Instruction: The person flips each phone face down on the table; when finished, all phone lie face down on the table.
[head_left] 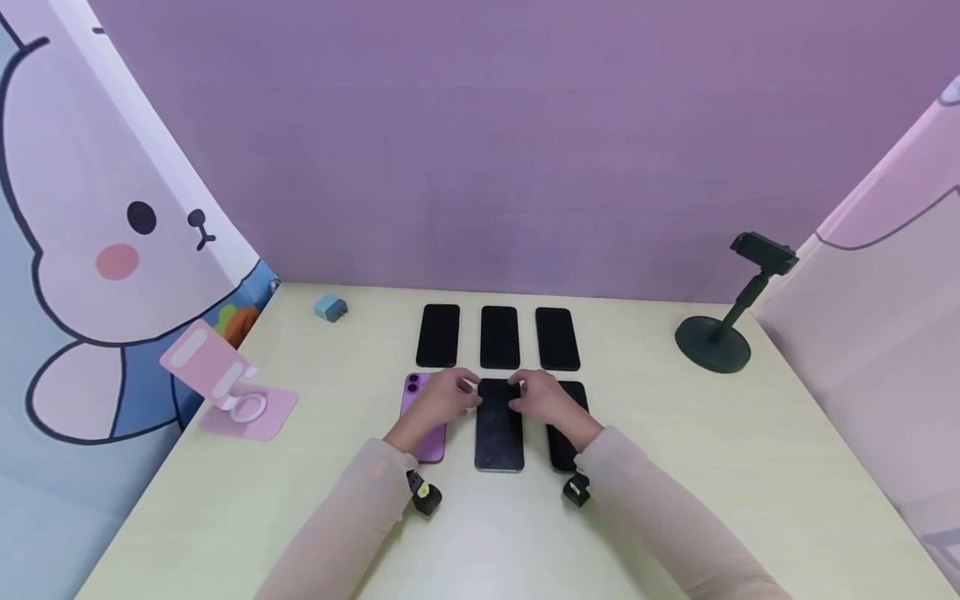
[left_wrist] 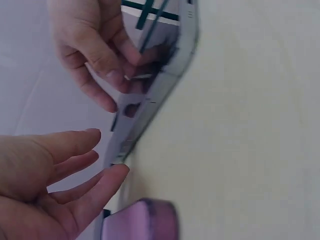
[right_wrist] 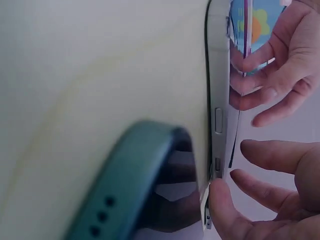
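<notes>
Left grip [head_left: 444, 396], right grip [head_left: 542, 396] flanking front middle phone [head_left: 498, 433], on pale table [head_left: 637, 383]

Purple phone [head_left: 433, 448] pt. hidden by L hand [head_left: 445, 396]; R-wrist view: green-edged phone [right_wrist: 125, 175] blurred, btm cut off.

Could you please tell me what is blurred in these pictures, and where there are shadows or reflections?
Head view: soft shadows beside the left sleeve and right sleeve, a brighter patch on the table; left wrist view: the purple phone is blurred; right wrist view: the green-edged phone is blurred, and the middle phone reflects the left hand.
</notes>
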